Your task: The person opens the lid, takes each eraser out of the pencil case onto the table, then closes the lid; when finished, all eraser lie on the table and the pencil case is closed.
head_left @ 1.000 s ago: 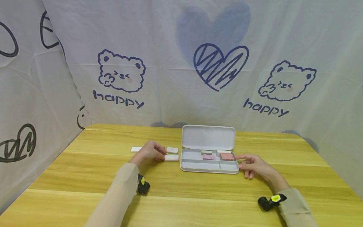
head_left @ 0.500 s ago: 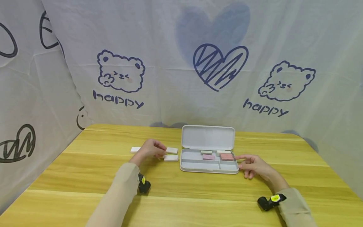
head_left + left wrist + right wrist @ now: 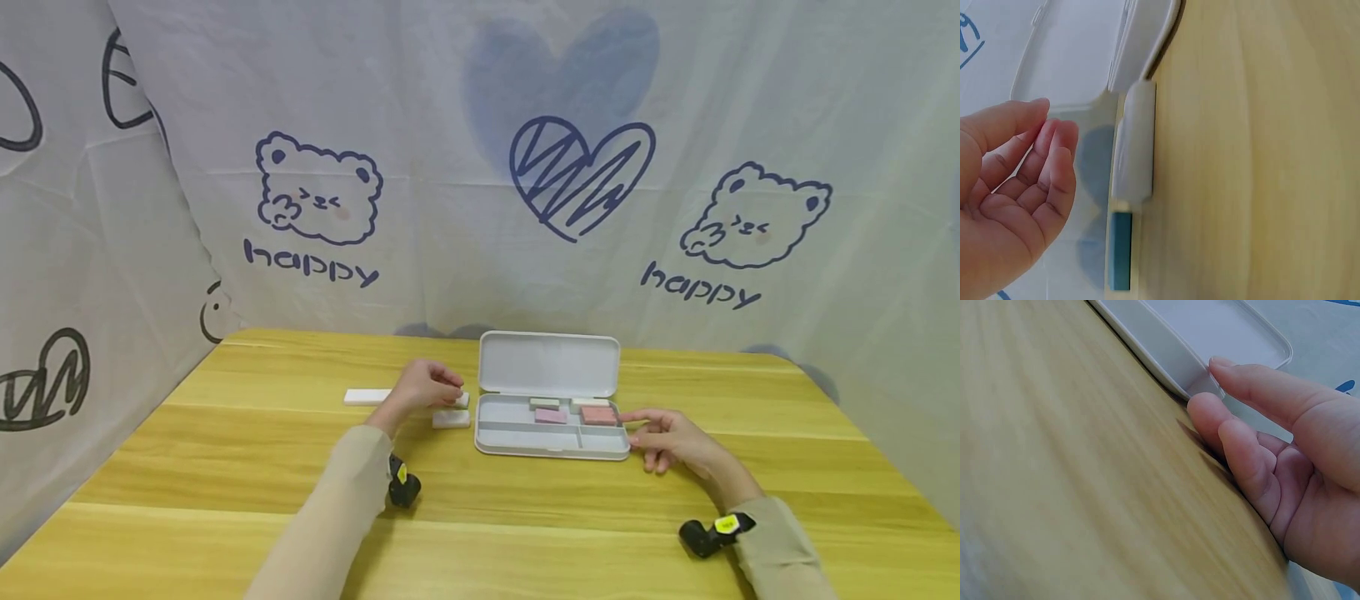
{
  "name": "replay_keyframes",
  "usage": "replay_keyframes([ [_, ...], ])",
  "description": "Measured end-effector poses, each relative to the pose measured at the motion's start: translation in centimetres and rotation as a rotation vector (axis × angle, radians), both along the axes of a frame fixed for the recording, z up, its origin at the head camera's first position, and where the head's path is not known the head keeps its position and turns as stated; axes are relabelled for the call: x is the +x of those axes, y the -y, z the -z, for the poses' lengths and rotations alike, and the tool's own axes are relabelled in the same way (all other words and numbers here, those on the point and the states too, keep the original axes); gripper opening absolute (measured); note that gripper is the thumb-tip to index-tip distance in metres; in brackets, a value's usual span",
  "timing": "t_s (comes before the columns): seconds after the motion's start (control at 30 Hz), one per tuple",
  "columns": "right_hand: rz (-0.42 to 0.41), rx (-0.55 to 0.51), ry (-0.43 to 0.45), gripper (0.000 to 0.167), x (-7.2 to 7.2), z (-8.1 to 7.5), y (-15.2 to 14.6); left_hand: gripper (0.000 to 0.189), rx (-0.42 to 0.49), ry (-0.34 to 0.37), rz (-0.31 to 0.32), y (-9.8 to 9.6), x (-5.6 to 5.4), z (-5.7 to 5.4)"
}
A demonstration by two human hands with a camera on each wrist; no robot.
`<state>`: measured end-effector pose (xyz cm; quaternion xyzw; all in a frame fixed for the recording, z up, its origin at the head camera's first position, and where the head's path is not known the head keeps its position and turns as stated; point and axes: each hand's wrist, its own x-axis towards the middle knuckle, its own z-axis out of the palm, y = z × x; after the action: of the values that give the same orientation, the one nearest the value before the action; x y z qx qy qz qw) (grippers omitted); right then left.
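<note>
My left hand hovers above the white blocks left of the case. In the left wrist view its thumb tip and loosely curled fingertips come together, with nothing visible between them. A white block lies below it; another is partly covered by the hand, and a longer white one lies to its left. A teal block shows in the left wrist view. My right hand rests at the right end of the white pencil case, with fingertips at its rim.
The case's lid stands up at the back. Inside its rear compartment lie a pink block, a coral block, a pale green block and a cream block. Printed cloth hangs behind the wooden table.
My left hand has moved right and slightly back, off the front white block's left end and over the rear one, uncovering more of the leftmost block. The right hand stays at the case.
</note>
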<state>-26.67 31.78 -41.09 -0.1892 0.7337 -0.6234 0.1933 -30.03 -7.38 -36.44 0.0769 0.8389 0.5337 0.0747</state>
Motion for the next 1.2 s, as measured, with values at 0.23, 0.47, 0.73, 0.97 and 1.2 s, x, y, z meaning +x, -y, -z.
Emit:
replay_keyframes([
  [0.23,0.005,0.008,0.008,0.032,0.0,0.0,0.0,0.016,0.037,0.008,0.031,-1.8,-0.2,0.2],
  [0.47,0.001,0.020,-0.015,0.037,-0.1,0.1,-0.2,0.016,0.045,0.011,0.060,-3.5,-0.4,0.0],
  [0.73,0.012,0.041,-0.014,0.042,0.0,-0.1,-0.1,0.013,-0.016,-0.010,0.130,-5.2,-0.6,0.3],
  [0.97,0.010,0.026,-0.008,0.037,0.0,-0.1,-0.1,0.014,-0.049,0.004,0.187,-6.9,-0.4,0.1],
  [1.2,0.002,0.015,-0.010,0.037,-0.1,0.1,-0.2,0.017,-0.052,0.034,0.246,-8.1,-0.3,0.2],
])
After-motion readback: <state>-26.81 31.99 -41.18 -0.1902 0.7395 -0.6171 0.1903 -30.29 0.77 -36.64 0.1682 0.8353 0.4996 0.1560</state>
